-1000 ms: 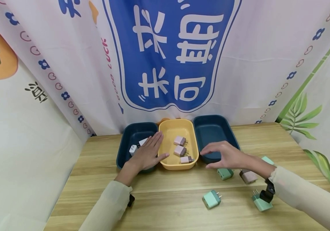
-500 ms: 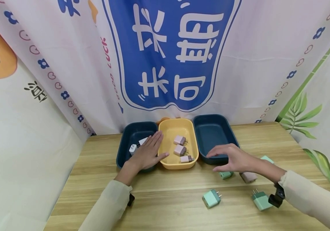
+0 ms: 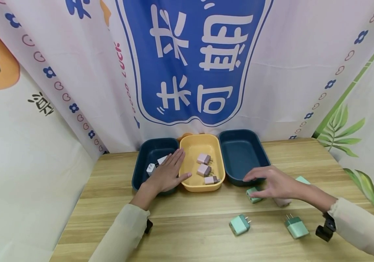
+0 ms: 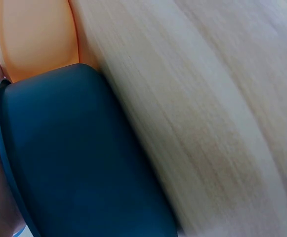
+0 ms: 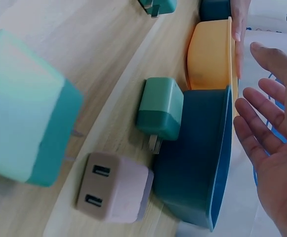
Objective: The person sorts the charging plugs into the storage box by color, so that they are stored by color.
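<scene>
Green charger (image 5: 160, 106), centre of the right wrist view, looks light, hard, kinda slick; pinch its sides. Right hand (image 3: 277, 183) spread, empty; left hand (image 3: 165, 175) straight-fingered.

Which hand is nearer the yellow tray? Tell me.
Left: the left hand lies over the left edge of the yellow tray; the right hand is apart from it, to its right.

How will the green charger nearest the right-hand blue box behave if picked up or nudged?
The green charger looks like hard plastic, so it probably won't flex when pinched. Its flat, blocky sides suggest it would slide rather than roll. Its prongs stick out, so they might catch on that blue box.
</scene>
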Action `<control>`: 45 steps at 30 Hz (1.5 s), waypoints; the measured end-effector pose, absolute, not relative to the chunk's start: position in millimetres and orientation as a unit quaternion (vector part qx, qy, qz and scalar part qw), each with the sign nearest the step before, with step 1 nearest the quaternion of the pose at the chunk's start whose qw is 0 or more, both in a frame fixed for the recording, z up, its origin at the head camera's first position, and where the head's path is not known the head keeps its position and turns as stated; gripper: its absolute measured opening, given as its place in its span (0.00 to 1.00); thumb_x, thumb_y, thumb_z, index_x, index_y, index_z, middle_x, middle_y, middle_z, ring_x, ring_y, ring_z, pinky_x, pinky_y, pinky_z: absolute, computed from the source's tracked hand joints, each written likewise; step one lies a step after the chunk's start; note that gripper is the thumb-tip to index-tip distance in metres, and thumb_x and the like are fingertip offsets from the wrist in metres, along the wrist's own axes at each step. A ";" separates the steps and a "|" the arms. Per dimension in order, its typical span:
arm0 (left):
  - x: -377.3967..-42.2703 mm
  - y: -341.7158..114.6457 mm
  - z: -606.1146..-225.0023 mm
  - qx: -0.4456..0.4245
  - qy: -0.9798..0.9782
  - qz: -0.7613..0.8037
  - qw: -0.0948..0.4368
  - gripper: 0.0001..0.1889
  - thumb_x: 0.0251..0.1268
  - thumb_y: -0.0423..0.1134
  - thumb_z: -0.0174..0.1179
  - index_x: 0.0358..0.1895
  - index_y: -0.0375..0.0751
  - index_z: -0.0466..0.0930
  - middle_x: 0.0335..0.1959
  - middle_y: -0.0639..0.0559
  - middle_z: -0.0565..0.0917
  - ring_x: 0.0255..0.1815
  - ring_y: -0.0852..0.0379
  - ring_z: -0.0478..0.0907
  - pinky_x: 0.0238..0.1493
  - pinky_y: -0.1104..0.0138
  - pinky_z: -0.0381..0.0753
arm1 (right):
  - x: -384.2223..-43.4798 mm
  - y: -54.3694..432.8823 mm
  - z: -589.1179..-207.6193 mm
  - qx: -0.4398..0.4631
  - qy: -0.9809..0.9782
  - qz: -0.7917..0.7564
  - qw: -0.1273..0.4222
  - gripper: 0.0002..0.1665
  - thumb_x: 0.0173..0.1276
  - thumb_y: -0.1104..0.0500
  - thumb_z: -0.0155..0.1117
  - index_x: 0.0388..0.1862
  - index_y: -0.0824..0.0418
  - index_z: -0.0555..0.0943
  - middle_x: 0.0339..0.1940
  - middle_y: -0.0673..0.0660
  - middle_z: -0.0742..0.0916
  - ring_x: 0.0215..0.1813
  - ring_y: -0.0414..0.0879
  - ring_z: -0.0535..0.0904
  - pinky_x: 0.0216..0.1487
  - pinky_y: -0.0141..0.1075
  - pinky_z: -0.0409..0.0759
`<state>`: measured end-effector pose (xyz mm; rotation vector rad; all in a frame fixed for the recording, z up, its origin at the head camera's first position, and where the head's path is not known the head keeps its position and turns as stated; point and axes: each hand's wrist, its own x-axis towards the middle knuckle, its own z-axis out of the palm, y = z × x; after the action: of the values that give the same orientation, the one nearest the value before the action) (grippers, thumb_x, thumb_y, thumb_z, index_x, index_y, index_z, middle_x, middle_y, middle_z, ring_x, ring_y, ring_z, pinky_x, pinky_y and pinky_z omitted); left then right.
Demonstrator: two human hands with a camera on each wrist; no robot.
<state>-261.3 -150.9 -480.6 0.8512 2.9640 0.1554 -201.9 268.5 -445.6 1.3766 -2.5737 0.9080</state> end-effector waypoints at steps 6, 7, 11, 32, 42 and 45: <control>-261.0 -150.2 -481.3 0.280 0.958 0.051 0.025 0.49 0.81 0.72 0.36 0.88 0.38 0.39 0.90 0.46 0.39 0.90 0.50 0.33 0.88 0.54 0.39 | -197.0 278.1 -448.2 0.450 -0.841 0.295 0.051 0.24 0.57 0.56 0.87 0.53 0.50 0.89 0.52 0.46 0.91 0.54 0.43 0.88 0.54 0.36 0.88; -260.7 -149.9 -480.8 0.280 0.958 0.053 0.025 0.49 0.81 0.72 0.37 0.88 0.38 0.39 0.90 0.46 0.39 0.90 0.50 0.33 0.88 0.54 0.39 | -196.2 279.8 -448.7 0.451 -0.841 0.294 0.054 0.24 0.57 0.56 0.87 0.53 0.50 0.89 0.52 0.46 0.91 0.53 0.43 0.88 0.54 0.35 0.88; -259.6 -149.6 -479.5 0.281 0.958 0.056 0.023 0.49 0.81 0.71 0.38 0.87 0.37 0.40 0.90 0.46 0.40 0.90 0.50 0.35 0.88 0.53 0.40 | -194.0 286.3 -450.2 0.454 -0.841 0.286 0.069 0.26 0.54 0.58 0.88 0.53 0.49 0.89 0.50 0.46 0.91 0.52 0.42 0.88 0.53 0.32 0.87; -258.1 -149.8 -481.7 0.275 0.960 0.053 0.028 0.49 0.81 0.72 0.37 0.88 0.38 0.40 0.90 0.46 0.40 0.90 0.50 0.34 0.88 0.53 0.40 | -182.9 315.7 -459.8 0.425 -0.863 0.270 0.048 0.25 0.52 0.56 0.89 0.50 0.54 0.90 0.49 0.48 0.92 0.50 0.43 0.88 0.49 0.37 0.89; -260.8 -151.7 -482.5 0.280 0.958 0.053 0.025 0.50 0.81 0.73 0.34 0.88 0.38 0.39 0.90 0.46 0.40 0.90 0.50 0.34 0.88 0.52 0.41 | -183.3 329.2 -468.1 0.411 -0.870 0.269 0.031 0.23 0.53 0.59 0.88 0.49 0.52 0.91 0.47 0.44 0.91 0.49 0.38 0.87 0.47 0.36 0.88; -262.0 -152.0 -482.3 0.280 0.958 0.053 0.023 0.50 0.80 0.74 0.33 0.88 0.38 0.39 0.90 0.46 0.40 0.90 0.50 0.34 0.88 0.52 0.41 | -184.8 332.5 -470.3 0.411 -0.870 0.272 0.027 0.23 0.52 0.60 0.88 0.49 0.52 0.91 0.47 0.45 0.92 0.49 0.37 0.87 0.47 0.37 0.88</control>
<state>-262.0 -152.0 -482.3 0.8681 2.9661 0.1633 -184.8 332.5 -470.3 1.2704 -2.6866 0.8400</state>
